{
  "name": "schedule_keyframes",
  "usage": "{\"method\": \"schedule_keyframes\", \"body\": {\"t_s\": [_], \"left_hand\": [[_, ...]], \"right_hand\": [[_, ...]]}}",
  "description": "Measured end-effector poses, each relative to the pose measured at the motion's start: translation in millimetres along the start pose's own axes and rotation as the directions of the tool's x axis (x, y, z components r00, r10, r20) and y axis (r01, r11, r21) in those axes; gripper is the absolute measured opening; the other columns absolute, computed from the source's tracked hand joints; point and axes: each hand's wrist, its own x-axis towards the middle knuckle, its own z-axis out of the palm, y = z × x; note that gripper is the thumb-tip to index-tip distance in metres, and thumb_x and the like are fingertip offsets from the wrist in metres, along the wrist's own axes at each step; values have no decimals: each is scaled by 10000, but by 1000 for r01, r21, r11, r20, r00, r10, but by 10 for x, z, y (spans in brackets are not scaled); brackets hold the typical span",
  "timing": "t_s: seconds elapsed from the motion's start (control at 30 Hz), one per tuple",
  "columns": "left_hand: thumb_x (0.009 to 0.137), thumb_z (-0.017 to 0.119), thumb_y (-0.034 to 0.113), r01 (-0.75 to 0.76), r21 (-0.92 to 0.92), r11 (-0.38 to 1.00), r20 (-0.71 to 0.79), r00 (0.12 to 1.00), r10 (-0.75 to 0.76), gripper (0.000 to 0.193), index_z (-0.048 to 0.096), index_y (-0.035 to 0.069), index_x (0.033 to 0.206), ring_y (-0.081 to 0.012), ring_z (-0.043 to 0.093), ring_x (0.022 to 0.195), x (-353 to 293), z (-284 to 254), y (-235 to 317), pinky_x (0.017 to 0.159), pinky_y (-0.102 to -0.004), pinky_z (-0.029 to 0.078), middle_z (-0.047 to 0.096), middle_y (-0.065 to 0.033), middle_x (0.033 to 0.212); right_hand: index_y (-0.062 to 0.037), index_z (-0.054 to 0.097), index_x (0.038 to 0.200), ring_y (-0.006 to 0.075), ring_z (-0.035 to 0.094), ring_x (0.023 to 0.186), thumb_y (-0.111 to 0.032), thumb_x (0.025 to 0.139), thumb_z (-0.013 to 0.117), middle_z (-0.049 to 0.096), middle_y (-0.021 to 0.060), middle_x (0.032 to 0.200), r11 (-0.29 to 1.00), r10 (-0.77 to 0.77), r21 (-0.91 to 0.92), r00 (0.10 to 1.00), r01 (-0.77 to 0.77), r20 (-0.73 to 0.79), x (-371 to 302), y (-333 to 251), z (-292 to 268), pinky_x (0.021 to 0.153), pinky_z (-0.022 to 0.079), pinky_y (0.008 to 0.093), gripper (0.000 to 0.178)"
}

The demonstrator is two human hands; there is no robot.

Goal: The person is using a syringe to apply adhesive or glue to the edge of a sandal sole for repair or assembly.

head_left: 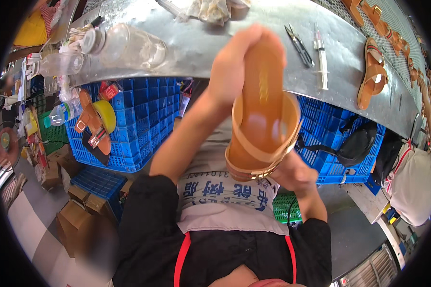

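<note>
A tan sandal (262, 91) with two wide straps and a gold-coloured trim is held up over my lap, its footbed facing me. Around the narrow end of its sole wraps my left hand (230, 64), closed, the thumb side over the edge. My right hand (297, 174) is closed low beside the strapped end, partly behind the straps and slightly blurred. Whether its fingers grip the sandal or some small thing is hidden. A thin dark cord (289, 210) hangs below that hand. The grey printed apron (215, 191) lies behind the sandal.
On the metal table (268, 14) lie snips (299, 46), a syringe (321, 57), a finished-looking sandal (372, 74) and a clear jar (134, 47). Blue crates (143, 126) stand left and right below; another sandal (93, 122) and yellow tape (104, 116) rest at the left one.
</note>
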Motion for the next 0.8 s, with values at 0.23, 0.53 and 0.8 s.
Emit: {"method": "schedule_keyframes", "body": {"t_s": [0.23,0.53,0.8], "left_hand": [[1023,421,313,185,-251,950,228,965,-127,391,652,-1,1002,-198,694,821,783,-193,191,777,-334,580,706,-136,944],[1027,462,237,-70,-196,978,152,983,101,292,662,25,1038,-172,700,815,765,-224,7,729,-323,573,717,-86,926],[1020,474,204,-205,8,979,-92,975,205,263,656,14,1017,-211,694,837,883,-282,202,724,-329,581,699,-129,933]], "right_hand": [[-73,0,1641,460,376,1459,-137,666,696,254,232,1632,975,-207,104,971,195,121,220,-497,456,1076,431,631,1200],[-37,122,1620,529,450,1370,-23,639,597,306,281,1587,971,-238,41,967,236,90,223,-656,694,911,562,667,1090],[-63,31,1619,540,644,1119,59,719,547,368,327,1526,971,-237,-18,967,240,91,296,-674,723,686,663,545,1045]]}}
